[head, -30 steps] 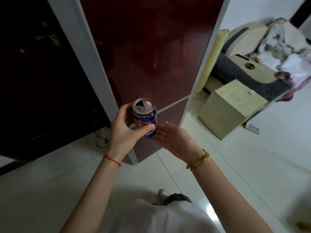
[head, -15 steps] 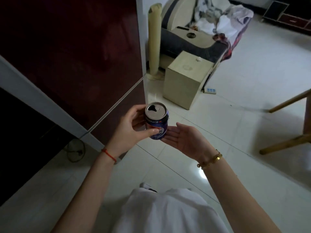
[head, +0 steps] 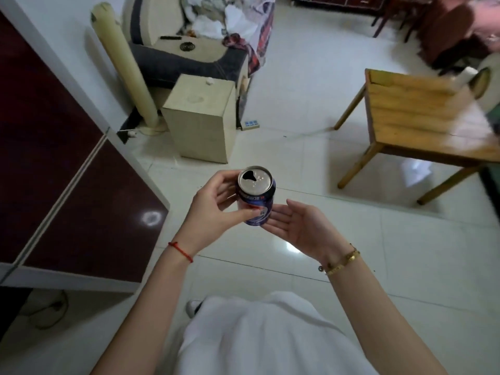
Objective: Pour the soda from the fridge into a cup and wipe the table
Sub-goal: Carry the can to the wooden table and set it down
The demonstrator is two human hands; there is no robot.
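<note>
The left hand (head: 213, 212) grips the can (head: 256, 196) about its side: thumb curled across the near face of the label, fingers (head: 230, 188) wrapped behind the far side, clamped on the metal. The right hand (head: 300, 228) lies palm up with fingers straight and close together, their tips at the can's lower right edge; whether they bear on the base or merely stand just beside it cannot be told from this angle. The can is a short cylinder of smooth metal, blue label with a red and white mark and a band of white print below the rim. Its top is bare silver, the mouth open as a dark teardrop hole towards the far left of the lid. The long axis runs near upright, top tilted slightly towards the camera, mouth facing up. The can is held in the air over the floor (head: 338, 266), in front of the person's body, between the fridge (head: 67, 185) at left and the tabletop (head: 422, 115) at far right. The floor is glossy white tile with thin dark joints. The fridge is dark red and glossy, with pale edging. The tabletop is yellow wood with visible grain, on square wooden legs, and blurred at its far end. A red cord (head: 180, 251) circles the left wrist; a gold bracelet (head: 342, 262) the right.
</note>
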